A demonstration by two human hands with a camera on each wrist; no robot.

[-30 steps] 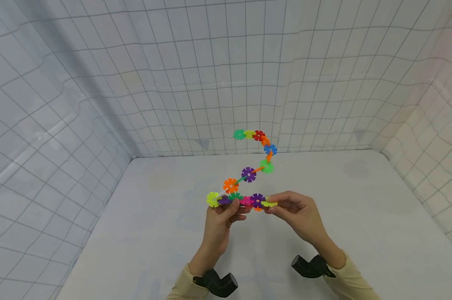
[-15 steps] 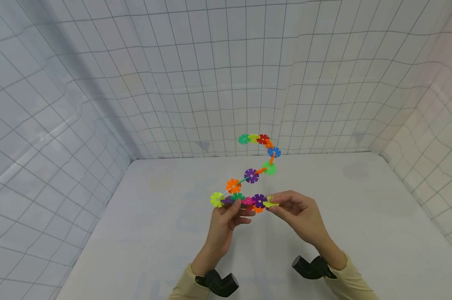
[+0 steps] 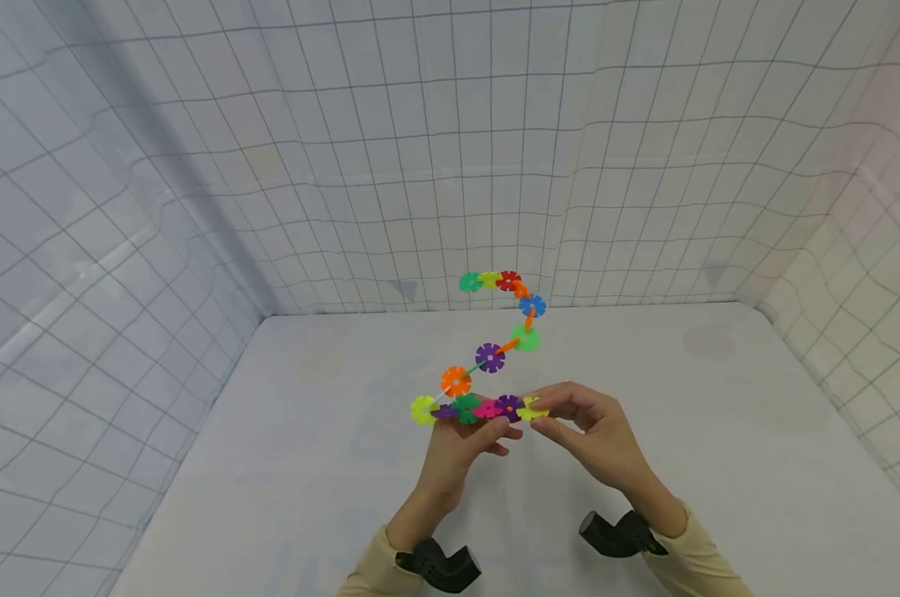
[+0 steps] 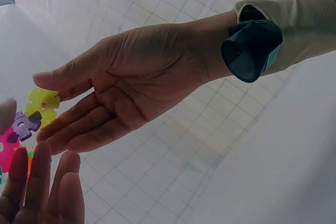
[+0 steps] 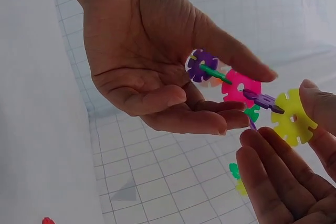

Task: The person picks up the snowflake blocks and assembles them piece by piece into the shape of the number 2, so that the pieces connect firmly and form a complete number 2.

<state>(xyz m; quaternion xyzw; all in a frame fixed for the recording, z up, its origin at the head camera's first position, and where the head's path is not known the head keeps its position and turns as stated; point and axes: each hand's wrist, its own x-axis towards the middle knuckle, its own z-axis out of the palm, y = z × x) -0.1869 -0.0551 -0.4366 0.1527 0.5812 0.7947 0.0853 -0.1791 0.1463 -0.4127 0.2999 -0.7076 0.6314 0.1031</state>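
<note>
A long chain of slotted plastic snowflake discs (image 3: 490,358) in several colours is held up above the white surface. My left hand (image 3: 450,460) supports its near row, the thumb beside the pink disc (image 5: 241,86) and fingers beneath. At the row's right end, my right hand (image 3: 602,435) pinches a yellow disc (image 5: 294,121) between thumb and fingers. That disc joins a purple disc (image 4: 25,125) in the left wrist view. From the left end the chain runs back, then curls to a green disc (image 3: 469,283). Fingers hide part of the near row.
A white tabletop (image 3: 308,464) lies below the hands. Pale grid-patterned sheets (image 3: 435,166) hang at the back and both sides. Black wrist devices (image 3: 442,566) sit on both forearms. A small red piece (image 5: 48,221) shows at the right wrist view's lower edge.
The chain has shifted slightly left and down since half a second ago. My left thumb has moved right, from the green disc toward the pink and purple discs. My right hand keeps the yellow disc.
</note>
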